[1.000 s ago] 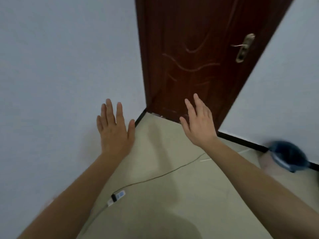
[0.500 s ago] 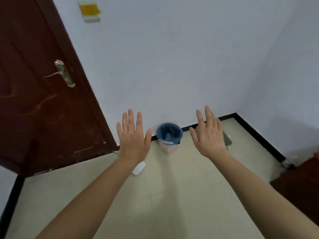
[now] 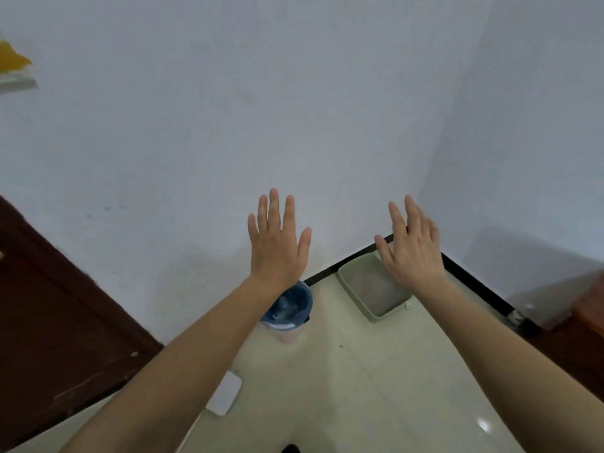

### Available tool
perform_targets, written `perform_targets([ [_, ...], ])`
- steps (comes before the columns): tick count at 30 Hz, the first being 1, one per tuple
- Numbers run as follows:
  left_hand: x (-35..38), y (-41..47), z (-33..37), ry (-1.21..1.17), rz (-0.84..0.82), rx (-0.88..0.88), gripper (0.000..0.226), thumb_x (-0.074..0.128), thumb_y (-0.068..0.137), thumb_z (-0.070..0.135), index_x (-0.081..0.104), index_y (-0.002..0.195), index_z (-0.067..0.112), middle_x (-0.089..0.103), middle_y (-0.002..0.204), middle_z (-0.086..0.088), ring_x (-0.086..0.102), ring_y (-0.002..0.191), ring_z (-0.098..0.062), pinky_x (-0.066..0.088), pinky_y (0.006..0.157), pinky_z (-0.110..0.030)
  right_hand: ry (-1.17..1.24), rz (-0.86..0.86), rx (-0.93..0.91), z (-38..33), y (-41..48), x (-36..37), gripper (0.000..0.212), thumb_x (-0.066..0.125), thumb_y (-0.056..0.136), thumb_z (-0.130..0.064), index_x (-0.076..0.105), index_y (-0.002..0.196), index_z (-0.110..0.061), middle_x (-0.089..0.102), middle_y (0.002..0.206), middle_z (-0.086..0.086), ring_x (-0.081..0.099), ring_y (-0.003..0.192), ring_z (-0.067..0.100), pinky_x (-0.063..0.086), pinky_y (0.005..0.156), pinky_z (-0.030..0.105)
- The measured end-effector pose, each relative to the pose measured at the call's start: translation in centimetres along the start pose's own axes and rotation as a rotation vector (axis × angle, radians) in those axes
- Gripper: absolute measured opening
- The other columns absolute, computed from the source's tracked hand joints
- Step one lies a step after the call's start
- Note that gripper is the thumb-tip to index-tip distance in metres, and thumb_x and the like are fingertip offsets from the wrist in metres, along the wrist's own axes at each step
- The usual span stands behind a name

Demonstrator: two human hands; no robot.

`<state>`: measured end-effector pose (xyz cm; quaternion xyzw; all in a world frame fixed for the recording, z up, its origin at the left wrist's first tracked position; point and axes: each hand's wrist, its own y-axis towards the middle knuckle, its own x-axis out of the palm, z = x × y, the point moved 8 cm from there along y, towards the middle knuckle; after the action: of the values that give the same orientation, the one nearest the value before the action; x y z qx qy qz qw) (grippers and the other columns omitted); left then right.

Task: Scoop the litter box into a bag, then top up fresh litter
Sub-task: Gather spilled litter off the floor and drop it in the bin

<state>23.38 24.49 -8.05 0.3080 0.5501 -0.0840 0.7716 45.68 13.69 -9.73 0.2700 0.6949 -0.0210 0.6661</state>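
Observation:
A pale green litter box holding grey litter lies on the floor in the corner, against the black skirting. To its left stands a small pink bin lined with a blue bag. My left hand is raised with fingers spread, empty, and its wrist covers part of the bin. My right hand is raised the same way, empty, in front of the far end of the litter box. No scoop shows.
A dark brown door fills the left side. A white flat object lies on the cream tiled floor under my left forearm. Dark wooden furniture stands at the right edge. White walls meet in the corner.
The view has swung right from the door towards the corner. The litter box and bin now sit closer and more central. Both hands stay raised and open.

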Motion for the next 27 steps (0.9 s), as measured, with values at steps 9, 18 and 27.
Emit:
perform_targets([
  [9, 11.6, 13.5, 6.8, -0.029, -0.138, 0.127, 0.066, 0.024, 0.100, 0.048, 0.007, 0.154, 0.014, -0.004, 0.161, -0.015, -0.006, 0.148, -0.031, 0.010, 0.118, -0.053, -0.041, -0.025, 0.136, 10.9, 9.6, 4.8, 0.065, 0.034, 0.102, -0.048, 0.018, 0.156, -0.014, 0.013, 0.163, 0.017, 0.020, 0.147, 0.035, 0.018, 0.118, 0.049],
  [18, 32.1, 15.0, 11.2, 0.046, -0.358, -0.053, 0.066, 0.026, 0.101, 0.047, 0.005, 0.154, 0.014, -0.004, 0.161, -0.014, -0.003, 0.148, -0.031, 0.007, 0.119, -0.052, 0.054, -0.328, 0.064, 24.1, 15.1, 22.9, 0.063, 0.037, 0.102, -0.044, 0.025, 0.153, -0.010, 0.023, 0.160, 0.019, 0.028, 0.145, 0.037, 0.026, 0.116, 0.049],
  [27, 55.1, 8.4, 11.5, 0.044, -0.581, -0.349, 0.061, 0.032, 0.101, 0.044, 0.024, 0.151, 0.010, 0.016, 0.159, -0.017, 0.011, 0.147, -0.033, 0.014, 0.118, -0.052, 0.127, -0.685, 0.007, 31.5, 11.6, 46.9, 0.062, 0.035, 0.103, -0.044, 0.022, 0.155, -0.014, 0.023, 0.161, 0.012, 0.026, 0.146, 0.029, 0.028, 0.116, 0.045],
])
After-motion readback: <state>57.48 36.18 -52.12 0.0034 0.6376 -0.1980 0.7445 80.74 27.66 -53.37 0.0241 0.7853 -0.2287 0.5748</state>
